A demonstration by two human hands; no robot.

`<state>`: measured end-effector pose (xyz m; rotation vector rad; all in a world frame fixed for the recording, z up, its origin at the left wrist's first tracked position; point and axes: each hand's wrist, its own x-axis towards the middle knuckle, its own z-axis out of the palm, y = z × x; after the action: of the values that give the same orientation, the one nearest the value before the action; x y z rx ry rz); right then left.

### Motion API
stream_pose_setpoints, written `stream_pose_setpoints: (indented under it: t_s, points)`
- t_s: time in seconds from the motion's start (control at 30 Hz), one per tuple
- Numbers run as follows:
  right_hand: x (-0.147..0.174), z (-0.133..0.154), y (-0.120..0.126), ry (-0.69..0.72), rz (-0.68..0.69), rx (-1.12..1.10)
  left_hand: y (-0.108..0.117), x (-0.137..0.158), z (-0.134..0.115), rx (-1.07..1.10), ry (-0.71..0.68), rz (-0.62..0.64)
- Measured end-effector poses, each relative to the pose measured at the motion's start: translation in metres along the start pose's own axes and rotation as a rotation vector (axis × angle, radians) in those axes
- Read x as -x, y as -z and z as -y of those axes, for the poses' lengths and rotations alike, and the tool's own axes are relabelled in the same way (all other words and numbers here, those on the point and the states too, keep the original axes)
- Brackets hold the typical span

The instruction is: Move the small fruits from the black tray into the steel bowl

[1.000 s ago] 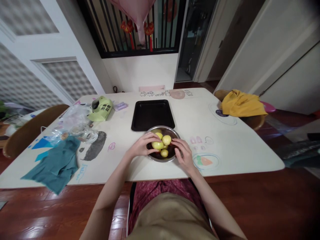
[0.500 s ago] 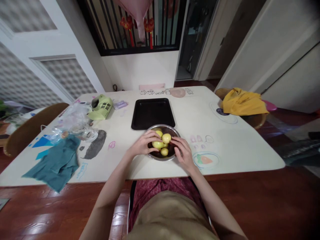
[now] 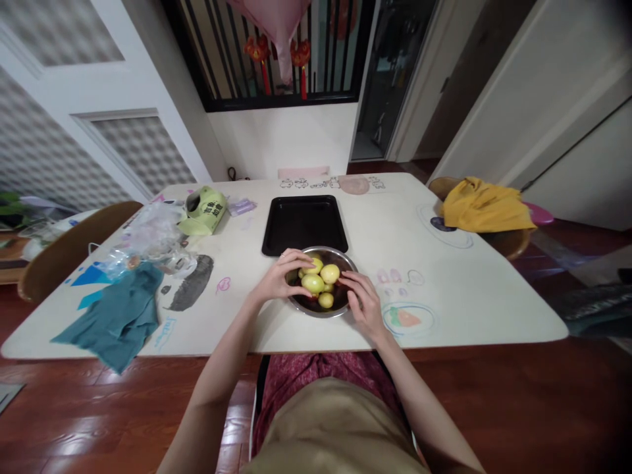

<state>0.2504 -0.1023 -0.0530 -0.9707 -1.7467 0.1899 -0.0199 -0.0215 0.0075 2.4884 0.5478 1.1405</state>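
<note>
head view: the left hand (image 3: 278, 276) curves around yellow-green fruits (image 3: 313, 284) in a metal bowl (image 3: 307, 307); i cannot tell whether it grips one. the right hand (image 3: 366, 303) bends its fingers beside the rightmost fruit (image 3: 330, 274), grip likewise unclear. the bowl sits on the white table (image 3: 469, 296), at the near edge of a black baking tray (image 3: 305, 224).

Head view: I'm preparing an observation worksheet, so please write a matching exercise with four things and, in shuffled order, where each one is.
1. round silver metal bowl
2. black rectangular tray
3. crumpled teal cloth
4. yellow cloth

A. draped over the brown chair at right
B. between left hand and right hand, with round yellow-green fruit inside
C. one corner hanging off the near edge of the white table
D. on the table, beyond the bowl

Pairs: 1-B; 2-D; 3-C; 4-A
</note>
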Motion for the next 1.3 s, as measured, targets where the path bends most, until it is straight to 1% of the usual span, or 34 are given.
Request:
stream_pose_setpoints:
  t_s: [0.03, 0.1, 0.2, 0.33, 0.43, 0.5, 0.67, 0.97, 1.13, 1.3]
  points:
    - [0.000, 0.000, 0.000, -0.001, -0.001, -0.001, 0.001, 0.000, 0.000, -0.006, 0.015, -0.048]
    - [0.000, 0.000, 0.001, -0.003, -0.008, 0.001, 0.003, 0.000, 0.002, -0.031, 0.088, -0.166]
    - [0.001, 0.001, 0.002, -0.009, -0.046, 0.004, 0.001, 0.003, 0.010, -0.036, 0.256, -0.349]
    - [0.001, 0.001, 0.002, -0.036, -0.114, 0.014, -0.007, 0.009, 0.031, 0.062, 0.476, -0.557]
    - [0.002, 0.000, 0.002, -0.081, -0.144, 0.033, -0.013, 0.013, 0.043, 0.158, 0.615, -0.613]
    - [0.002, -0.001, 0.001, -0.121, -0.152, 0.049, -0.016, 0.014, 0.045, 0.193, 0.660, -0.618]
    - [0.002, -0.002, 0.001, -0.195, -0.159, 0.064, -0.022, 0.013, 0.040, 0.151, 0.658, -0.613]
    - [0.001, -0.002, 0.002, -0.256, -0.155, 0.074, -0.024, 0.011, 0.032, 0.051, 0.611, -0.599]
    - [0.002, -0.006, 0.000, -0.307, -0.140, 0.087, -0.024, 0.008, 0.021, -0.055, 0.516, -0.544]
    - [0.006, -0.012, -0.003, -0.403, -0.126, 0.078, -0.026, 0.006, 0.014, -0.121, 0.413, -0.484]
